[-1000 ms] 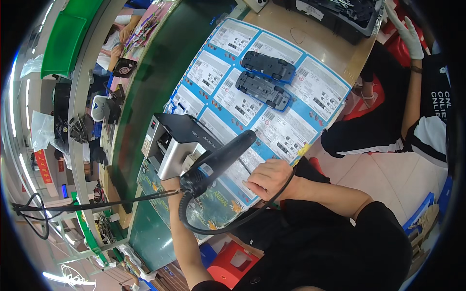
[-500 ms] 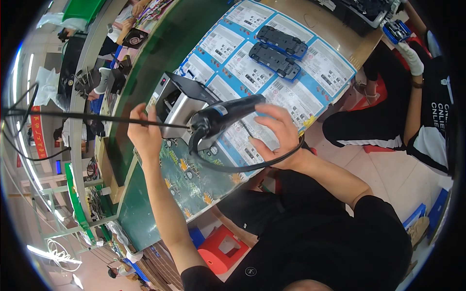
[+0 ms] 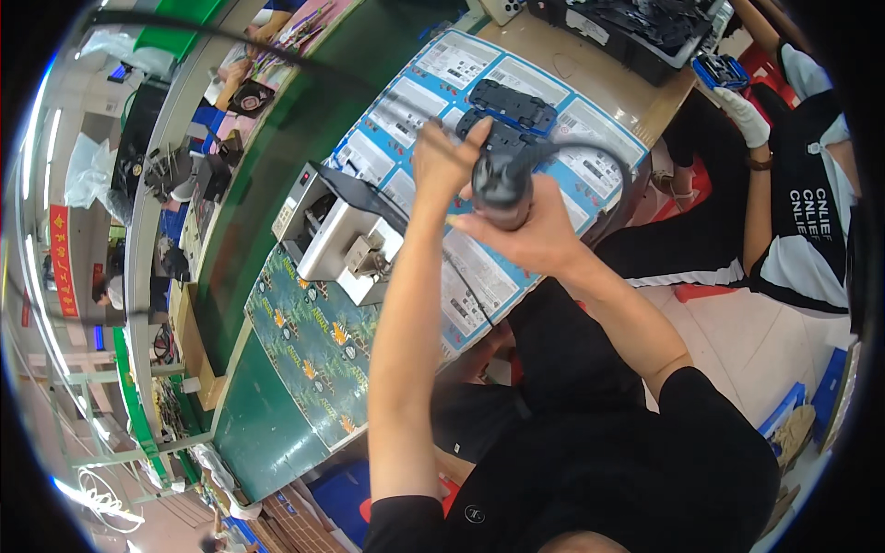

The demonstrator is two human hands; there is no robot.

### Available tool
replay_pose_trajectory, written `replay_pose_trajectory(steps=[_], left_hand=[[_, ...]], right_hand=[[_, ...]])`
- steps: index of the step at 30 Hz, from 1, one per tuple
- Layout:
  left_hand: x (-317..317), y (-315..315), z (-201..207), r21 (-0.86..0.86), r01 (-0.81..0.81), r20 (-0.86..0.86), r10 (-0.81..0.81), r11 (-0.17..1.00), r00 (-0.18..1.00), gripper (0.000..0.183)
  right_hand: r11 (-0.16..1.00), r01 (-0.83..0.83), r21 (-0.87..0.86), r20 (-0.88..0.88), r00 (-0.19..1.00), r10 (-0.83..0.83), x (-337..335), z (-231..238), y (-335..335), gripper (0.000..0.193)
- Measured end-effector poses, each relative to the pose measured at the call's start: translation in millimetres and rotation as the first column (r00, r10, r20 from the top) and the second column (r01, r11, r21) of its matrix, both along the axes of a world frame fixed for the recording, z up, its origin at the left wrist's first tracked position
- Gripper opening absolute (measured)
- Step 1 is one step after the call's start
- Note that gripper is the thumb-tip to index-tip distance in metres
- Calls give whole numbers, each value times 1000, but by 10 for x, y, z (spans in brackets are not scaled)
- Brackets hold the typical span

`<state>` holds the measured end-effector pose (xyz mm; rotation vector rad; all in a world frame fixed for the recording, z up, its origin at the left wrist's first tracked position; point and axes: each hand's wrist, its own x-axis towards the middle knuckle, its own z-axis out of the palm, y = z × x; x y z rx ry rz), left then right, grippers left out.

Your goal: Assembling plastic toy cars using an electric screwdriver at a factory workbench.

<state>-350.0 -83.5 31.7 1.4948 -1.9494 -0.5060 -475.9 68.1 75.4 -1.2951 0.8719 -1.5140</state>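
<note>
1. The left hand reached up from six o'clock, its thumb and forefinger spread at the nearer toy car; blur and overlap meant one could not tell whether it gripped.
2. The right hand, its forearm slanting in from four o'clock, was wrapped around a black screwdriver, whose cable looped out toward two o'clock.
3. The nearer car lay with its dark underside up toward one o'clock, just beside a farther toy car, also overturned.
4. Both lay on a blue-and-white sheet spread over the worktop, with a green patterned sheet at eight o'clock.
5. A silver-and-black machine stood at ten o'clock, and a black bin full of dark parts at one o'clock.
6. Between two and three o'clock sat a co-worker, a white-gloved hand at a blue car, above a tiled floor.
7. The blue-and-white sheet bore small print and car pictures; the patterned sheet had animals and lettering. White letters marked the co-worker's clothing, and a red banner at nine o'clock carried pale characters.
</note>
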Motion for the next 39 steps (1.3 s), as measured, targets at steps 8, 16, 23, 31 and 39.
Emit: replay_pose_trajectory(steps=[8,16,23,31,39], left_hand=[[-364,174,-7,376,53,-634,215,925,743,50],[296,1230,463,278,144,-959,282,950,-15,26],[1244,2515,189,403,163,-773,430,901,-466,38],[1525,2928,-40,420,-130,-907,414,898,-71,27],[1514,2963,-156,370,4,-926,369,929,-78,29]], right_hand=[[999,27,36,-2,1000,-27,-400,160,-47,33],[964,266,-12,1,964,-266,-503,147,-20,18],[971,228,-69,225,952,-208,213,143,-66,19],[983,16,-185,-25,999,-21,805,22,-125,29],[980,-190,-64,-175,969,176,699,78,-166,20]])
